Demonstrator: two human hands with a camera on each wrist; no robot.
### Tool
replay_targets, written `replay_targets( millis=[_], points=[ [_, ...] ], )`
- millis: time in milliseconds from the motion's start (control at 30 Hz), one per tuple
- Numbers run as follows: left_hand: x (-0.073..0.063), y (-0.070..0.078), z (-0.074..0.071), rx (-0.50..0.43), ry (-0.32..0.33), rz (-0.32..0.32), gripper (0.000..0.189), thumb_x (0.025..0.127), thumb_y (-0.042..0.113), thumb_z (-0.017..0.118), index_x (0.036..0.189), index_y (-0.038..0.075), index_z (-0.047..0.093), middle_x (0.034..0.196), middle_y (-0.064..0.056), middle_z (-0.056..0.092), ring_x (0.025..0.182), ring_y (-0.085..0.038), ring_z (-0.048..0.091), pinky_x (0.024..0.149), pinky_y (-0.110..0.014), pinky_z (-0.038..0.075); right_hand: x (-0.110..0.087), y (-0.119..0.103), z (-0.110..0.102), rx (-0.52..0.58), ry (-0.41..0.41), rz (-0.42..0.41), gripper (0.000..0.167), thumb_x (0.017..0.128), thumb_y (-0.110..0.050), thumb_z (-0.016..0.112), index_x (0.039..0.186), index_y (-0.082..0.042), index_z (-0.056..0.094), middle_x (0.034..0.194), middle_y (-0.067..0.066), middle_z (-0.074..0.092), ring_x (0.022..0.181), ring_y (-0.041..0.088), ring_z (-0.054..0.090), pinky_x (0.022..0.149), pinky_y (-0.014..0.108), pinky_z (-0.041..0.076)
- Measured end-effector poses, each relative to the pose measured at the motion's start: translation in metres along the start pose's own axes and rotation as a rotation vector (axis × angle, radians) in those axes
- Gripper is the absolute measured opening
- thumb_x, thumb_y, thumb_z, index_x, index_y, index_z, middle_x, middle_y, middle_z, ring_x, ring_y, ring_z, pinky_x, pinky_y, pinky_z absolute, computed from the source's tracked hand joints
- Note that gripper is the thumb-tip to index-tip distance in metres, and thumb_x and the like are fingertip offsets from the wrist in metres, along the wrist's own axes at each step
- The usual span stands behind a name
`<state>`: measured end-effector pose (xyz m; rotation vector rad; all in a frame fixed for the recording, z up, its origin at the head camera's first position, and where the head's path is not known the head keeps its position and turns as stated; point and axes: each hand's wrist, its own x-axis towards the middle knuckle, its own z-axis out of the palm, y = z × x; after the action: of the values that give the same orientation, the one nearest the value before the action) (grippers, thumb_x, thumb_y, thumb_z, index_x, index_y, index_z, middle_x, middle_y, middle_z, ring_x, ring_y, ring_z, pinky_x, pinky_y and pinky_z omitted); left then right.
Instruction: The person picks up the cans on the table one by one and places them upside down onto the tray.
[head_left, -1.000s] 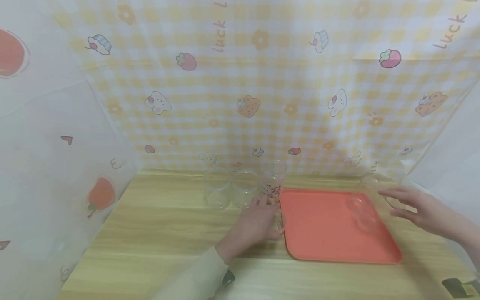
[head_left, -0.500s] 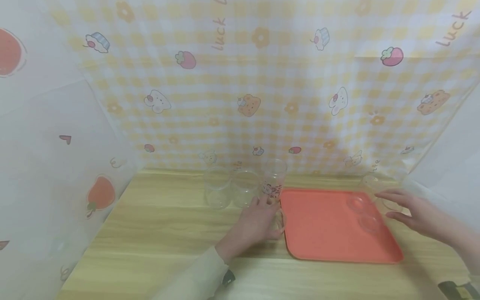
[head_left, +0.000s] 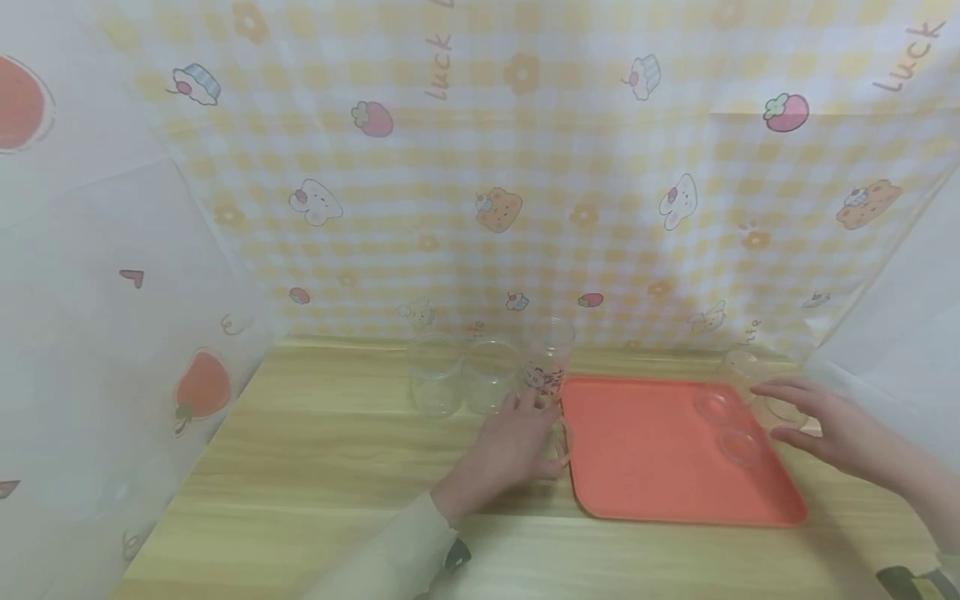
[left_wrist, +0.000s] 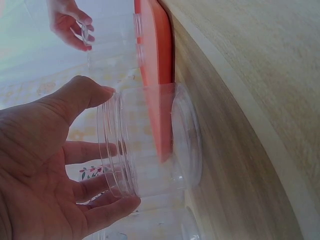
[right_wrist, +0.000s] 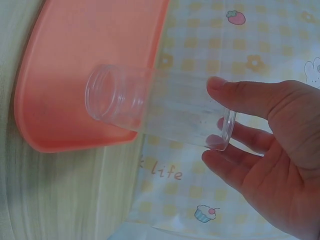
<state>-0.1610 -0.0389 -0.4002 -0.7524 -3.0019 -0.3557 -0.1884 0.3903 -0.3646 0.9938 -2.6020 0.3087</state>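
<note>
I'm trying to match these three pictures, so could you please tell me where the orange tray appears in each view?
Head: the orange tray lies in the lower half, right of centre.
Left wrist: upper middle, a narrow strip, partly seen through a clear jar.
Right wrist: upper left.
Shared landmark: the right hand, at right in head, top left in left wrist, right in right wrist.

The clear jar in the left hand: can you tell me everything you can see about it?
The jar is round, colourless and see-through, and looks like plastic. Ridged rings run round its top, no lid is plain to see, and nothing shows inside. It stands upright on the wooden table, just left of the orange-red tray, though I can't tell if they touch. The left hand grips its top with thumb and fingers.
</note>
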Motion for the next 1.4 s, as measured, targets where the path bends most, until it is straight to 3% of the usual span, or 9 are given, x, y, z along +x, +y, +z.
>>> replay_targets(
  millis=[67, 200, 300, 467, 700, 1000, 1167, 1400],
  points=[
    [0.0, 0.0, 0.0, 0.0, 0.003, 0.003, 0.067, 0.085, 0.054, 0.076, 0.139, 0.02, 0.06, 0.133, -0.011, 0.051, 0.107, -0.027, 0.052, 0.07, -0.035, 0.055, 0.0, 0.0, 0.0, 0.002, -0.003, 0.013, 0.068, 0.06, -0.004, 0.093, 0.122, -0.002, 0.065, 0.118, 0.015, 0.066, 0.106, 0.022, 0.055, 0.09, 0.0, 0.027],
    [0.0, -0.001, 0.002, 0.002, 0.009, 0.005, 0.063, 0.084, 0.054, 0.077, 0.136, 0.02, 0.063, 0.132, -0.011, 0.052, 0.106, -0.027, 0.052, 0.07, -0.035, 0.055, 0.001, -0.001, -0.002, 0.012, -0.005, 0.047, 0.069, 0.061, -0.006, 0.095, 0.123, -0.004, 0.065, 0.118, 0.013, 0.065, 0.109, 0.006, 0.053, 0.079, 0.019, 0.052],
    [0.0, -0.001, 0.002, -0.004, 0.011, 0.002, 0.063, 0.084, 0.054, 0.077, 0.136, 0.021, 0.063, 0.132, -0.01, 0.052, 0.106, -0.027, 0.052, 0.07, -0.036, 0.055, 0.001, -0.001, -0.005, 0.046, 0.001, 0.086, 0.067, 0.063, -0.007, 0.096, 0.123, -0.004, 0.065, 0.119, 0.014, 0.065, 0.112, -0.004, 0.047, 0.071, 0.024, 0.057],
    [0.0, 0.0, 0.001, -0.009, 0.01, -0.003, 0.066, 0.085, 0.053, 0.077, 0.139, 0.02, 0.061, 0.133, -0.01, 0.051, 0.108, -0.028, 0.052, 0.071, -0.038, 0.056, 0.0, -0.003, -0.01, 0.106, 0.013, 0.147, 0.058, 0.072, -0.01, 0.093, 0.124, -0.005, 0.066, 0.121, 0.012, 0.064, 0.114, -0.011, 0.042, 0.078, 0.004, 0.044],
    [-0.001, 0.0, 0.0, -0.012, 0.018, -0.006, 0.064, 0.084, 0.052, 0.077, 0.138, 0.02, 0.062, 0.133, -0.01, 0.051, 0.108, -0.028, 0.051, 0.07, -0.037, 0.055, -0.001, -0.005, -0.011, 0.138, 0.049, 0.139, 0.055, 0.074, -0.009, 0.091, 0.123, -0.005, 0.067, 0.123, -0.016, 0.055, 0.116, -0.018, 0.038, 0.081, 0.002, 0.042],
    [-0.001, 0.0, -0.001, -0.026, 0.018, 0.014, 0.068, 0.085, 0.05, 0.077, 0.142, 0.02, 0.059, 0.132, -0.01, 0.053, 0.109, -0.029, 0.052, 0.074, -0.039, 0.056, -0.001, -0.009, -0.013, 0.158, 0.092, 0.161, 0.055, 0.073, -0.004, 0.09, 0.124, -0.004, 0.067, 0.123, -0.009, 0.06, 0.118, -0.017, 0.039, 0.085, 0.001, 0.039],
    [0.0, 0.001, -0.006, -0.016, 0.012, 0.033, 0.065, 0.085, 0.051, 0.077, 0.139, 0.017, 0.062, 0.132, -0.012, 0.054, 0.114, -0.03, 0.052, 0.081, -0.04, 0.057, 0.0, -0.011, -0.014, 0.165, 0.104, 0.17, 0.058, 0.072, -0.001, 0.09, 0.125, -0.005, 0.068, 0.122, 0.002, 0.063, 0.117, -0.017, 0.04, 0.086, 0.0, 0.038],
    [0.0, 0.002, -0.016, -0.078, -0.011, 0.019, 0.063, 0.084, 0.047, 0.08, 0.137, 0.019, 0.064, 0.133, -0.01, 0.052, 0.12, -0.028, 0.047, 0.082, -0.04, 0.057, 0.0, -0.015, -0.016, 0.173, 0.103, 0.168, 0.057, 0.072, 0.001, 0.089, 0.125, -0.005, 0.067, 0.122, 0.003, 0.063, 0.117, -0.016, 0.041, 0.087, 0.0, 0.037]
  ],
)
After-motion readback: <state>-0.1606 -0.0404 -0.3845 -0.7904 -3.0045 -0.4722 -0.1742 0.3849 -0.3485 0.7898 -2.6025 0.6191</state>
